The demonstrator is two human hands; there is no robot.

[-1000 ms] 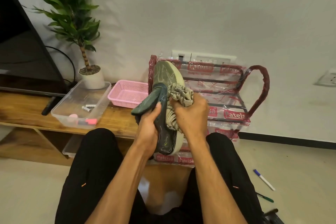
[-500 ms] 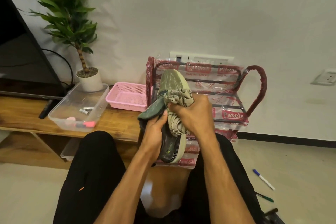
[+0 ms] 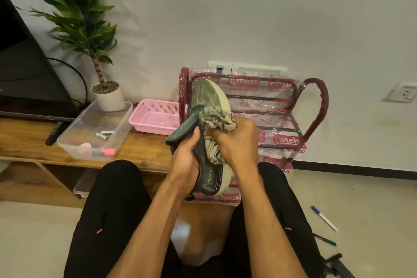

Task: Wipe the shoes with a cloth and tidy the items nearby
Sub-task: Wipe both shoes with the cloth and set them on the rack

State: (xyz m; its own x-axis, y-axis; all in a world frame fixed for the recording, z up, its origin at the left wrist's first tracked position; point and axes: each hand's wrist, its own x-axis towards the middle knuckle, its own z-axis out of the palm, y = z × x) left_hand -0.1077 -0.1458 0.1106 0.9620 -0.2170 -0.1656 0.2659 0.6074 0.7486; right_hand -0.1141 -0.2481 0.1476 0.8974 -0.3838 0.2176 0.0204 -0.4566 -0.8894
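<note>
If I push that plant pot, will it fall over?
Probably it could tip: the plant is tall and leafy above a small white pot. The pebbles in the pot likely add some weight, so a gentle push may only slide it.

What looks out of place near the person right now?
Two pens lie loose on the floor at the right: a white pen with a blue cap and a green pen below it. The rack wears printed plastic wrapping. Nothing looks spilled.
</note>
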